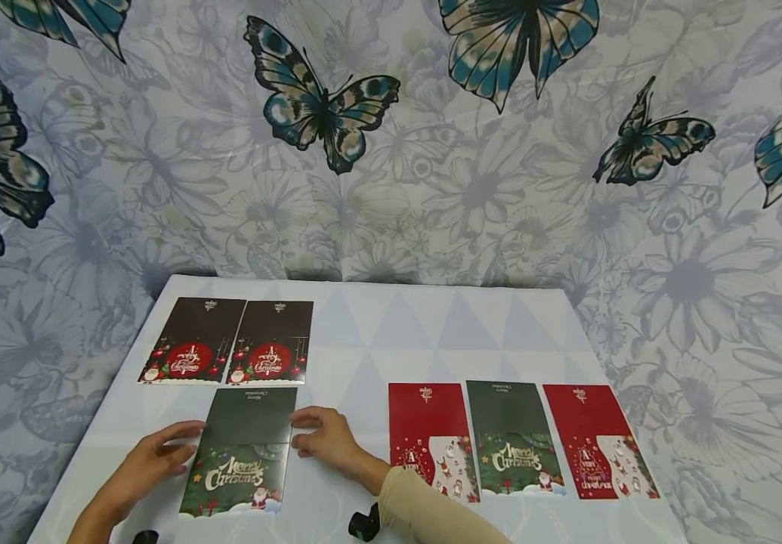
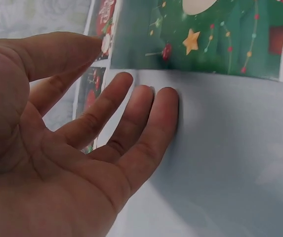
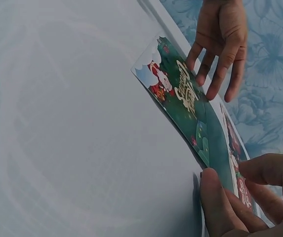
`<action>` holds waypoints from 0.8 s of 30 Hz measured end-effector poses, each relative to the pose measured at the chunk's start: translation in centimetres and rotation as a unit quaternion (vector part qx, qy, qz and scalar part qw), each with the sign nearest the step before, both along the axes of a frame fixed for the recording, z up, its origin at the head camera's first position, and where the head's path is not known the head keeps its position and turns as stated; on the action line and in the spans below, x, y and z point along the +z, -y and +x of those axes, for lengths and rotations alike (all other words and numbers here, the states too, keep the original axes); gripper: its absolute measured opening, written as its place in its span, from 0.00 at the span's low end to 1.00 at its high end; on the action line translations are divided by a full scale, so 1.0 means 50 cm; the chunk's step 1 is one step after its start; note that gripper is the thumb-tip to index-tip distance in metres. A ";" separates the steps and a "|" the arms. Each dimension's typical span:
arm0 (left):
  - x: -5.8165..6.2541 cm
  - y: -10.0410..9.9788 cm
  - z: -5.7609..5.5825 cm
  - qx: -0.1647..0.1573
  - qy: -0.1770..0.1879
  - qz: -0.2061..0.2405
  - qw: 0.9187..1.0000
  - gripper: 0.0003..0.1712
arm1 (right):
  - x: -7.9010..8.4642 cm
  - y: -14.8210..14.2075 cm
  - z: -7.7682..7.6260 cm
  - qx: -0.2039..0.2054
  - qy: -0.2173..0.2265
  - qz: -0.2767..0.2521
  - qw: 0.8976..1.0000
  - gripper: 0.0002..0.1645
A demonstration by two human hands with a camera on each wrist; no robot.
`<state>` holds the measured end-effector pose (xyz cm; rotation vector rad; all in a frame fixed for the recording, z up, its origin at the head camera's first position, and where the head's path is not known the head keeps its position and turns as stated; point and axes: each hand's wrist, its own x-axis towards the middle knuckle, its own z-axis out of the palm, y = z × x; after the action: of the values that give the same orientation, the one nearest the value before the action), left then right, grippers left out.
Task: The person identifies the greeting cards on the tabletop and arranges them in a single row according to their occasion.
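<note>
A green "Merry Christmas" card (image 1: pixel 248 431) lies unfolded and face up at the table's left front. My left hand (image 1: pixel 153 461) is beside its left edge, fingers spread and loosely extended; in the left wrist view the fingers (image 2: pixel 153 123) show nothing between them. Across the card, my right hand (image 1: pixel 329 438) has its fingertips at the right edge, near the upper half. From the right wrist view, its fingers (image 3: pixel 215 202) lie along the card's edge without a visible pinch; whether they touch it is hard to tell.
Two dark cards with red baubles, one left (image 1: pixel 190 340) and one right (image 1: pixel 270 344), lie behind the green card. On the right lie a red card (image 1: pixel 425 423), another green card (image 1: pixel 516 438) and another red card (image 1: pixel 598 442). A butterfly-patterned cloth (image 1: pixel 391 211) hangs behind the white table (image 1: pixel 350 332).
</note>
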<state>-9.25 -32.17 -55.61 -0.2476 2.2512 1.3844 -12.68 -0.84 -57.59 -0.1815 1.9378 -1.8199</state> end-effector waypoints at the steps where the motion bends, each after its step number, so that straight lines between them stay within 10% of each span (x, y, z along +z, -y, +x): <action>1: 0.000 -0.002 0.000 -0.004 0.002 -0.002 1.000 0.32 | 0.000 0.001 0.000 0.000 0.001 -0.002 1.000 0.22; 24: 0.003 -0.005 0.017 0.005 -0.018 0.055 0.998 0.31 | -0.001 0.001 0.003 0.022 -0.041 0.026 0.999 0.21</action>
<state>-8.41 -31.90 -55.48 -0.1983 2.1960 1.5225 -12.51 -0.92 -57.65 -0.2832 2.0174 -1.7576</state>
